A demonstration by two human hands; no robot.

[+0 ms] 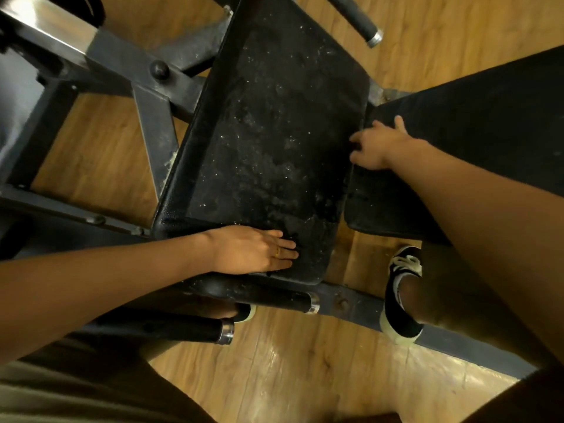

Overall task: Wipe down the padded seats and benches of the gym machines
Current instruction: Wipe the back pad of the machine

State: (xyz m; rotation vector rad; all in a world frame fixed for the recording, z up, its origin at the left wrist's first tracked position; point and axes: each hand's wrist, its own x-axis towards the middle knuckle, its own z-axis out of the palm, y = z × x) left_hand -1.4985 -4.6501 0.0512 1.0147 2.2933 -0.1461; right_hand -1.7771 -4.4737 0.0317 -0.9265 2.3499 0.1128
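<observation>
The left hand (253, 250) lies flat, fingers straight and together, on the near end of the dusty black seat pad (268, 132); the right hand (377, 145) rests on the neighbouring bench pad (473, 132), fingers spread, perhaps hooked over its edge, grip unclear; wooden floor (274, 377) lies beneath both.

Both forearms are bare. The left hand (253, 250), at the near edge of the padded seat (274, 132), wears a gold ring (277, 251). Right of the seat's near corner is a black sneaker (399, 300) with white laces and a pale sole. A second sneaker toe (244, 312) shows below the seat. Olive cloth (61, 392) lies nearer still.
</observation>
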